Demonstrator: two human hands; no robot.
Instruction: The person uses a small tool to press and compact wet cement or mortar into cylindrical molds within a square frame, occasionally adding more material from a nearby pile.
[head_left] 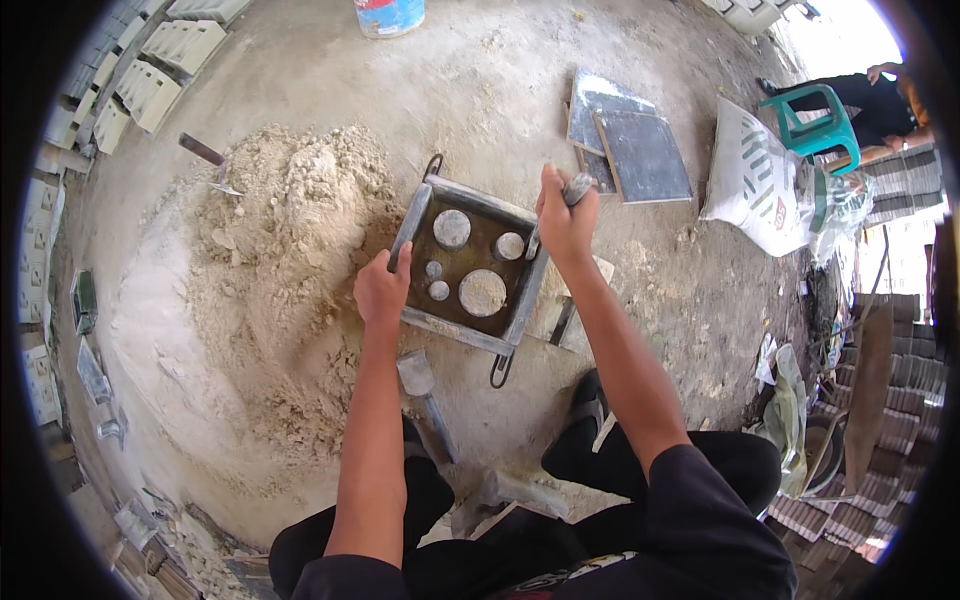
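The frame (458,330) lies on the ground (480,115) between the forearms, within easy reach of both. The left hand (380,288) holds its wall at 9 o'clock, a grip that seems meant to stop it shifting. The right hand (568,222), at 2 o'clock, is fisted round a round-ended grey tool (578,187); whether its lower end touches the frame cannot be told. The mallet (416,374) at 7 o'clock and the pile (290,215) at 10 o'clock seem kept close for convenience.

Inside the frame, five round grey plugs (482,292) of differing sizes stand apart on a brownish base. The bulging white sack (740,190), towards 3 o'clock, and the bucket (392,18), near 12, hide their contents.
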